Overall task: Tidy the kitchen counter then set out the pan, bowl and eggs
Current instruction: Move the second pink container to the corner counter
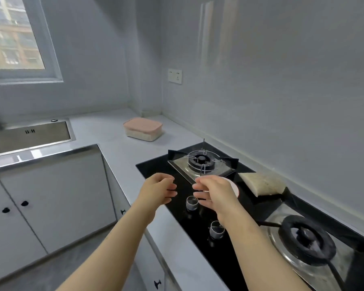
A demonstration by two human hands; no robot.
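Both hands hover over the black glass stove (156,166), close together and in front of the far burner (202,161). My left hand (159,191) has loosely curled, parted fingers and holds nothing. My right hand (213,193) is spread with its fingers pointing left, also holding nothing. A white round object (235,188), perhaps a small bowl, lies on the stove just behind my right hand and is mostly hidden by it. A clear container with a pink lid (143,129) stands on the grey counter (114,148) in the far corner. No pan or eggs show.
A pale packed block in a bag (263,183) lies on the stove by the wall. Two knobs (192,203) sit at the stove's front, and the near burner (307,240) is at the right. A steel sink (29,136) is at the left, above white cabinets (51,202).
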